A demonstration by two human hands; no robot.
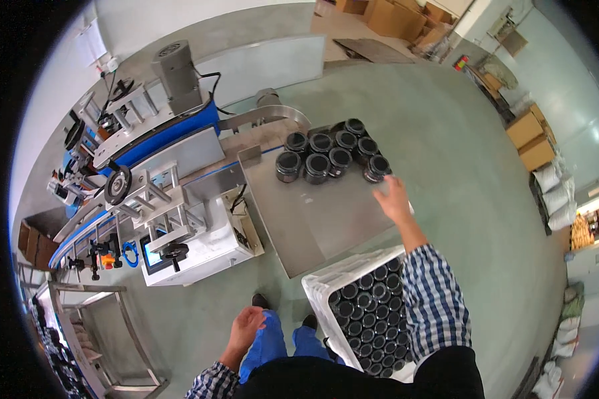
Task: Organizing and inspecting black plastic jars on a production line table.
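My right hand (pixel 394 198) reaches out over the far right part of a steel table (pixel 313 219), fingers apart and holding nothing. It is just short of a black-lidded jar (pixel 377 167), the nearest of a cluster of several dark jars (pixel 326 156) standing at the table's far end. My left hand (pixel 246 327) hangs down by my left thigh, loosely open and empty. A white plastic crate (pixel 326 282) filled with several dark jars stands on the floor against my right side, under my right forearm.
A blue conveyor machine (pixel 160 143) with a grey motor (pixel 177 73) and a white control box (pixel 193 249) runs along the left. A curved steel guide (pixel 273 114) leads to the table. Cardboard boxes (pixel 532 136) and white sacks (pixel 556 193) line the right wall.
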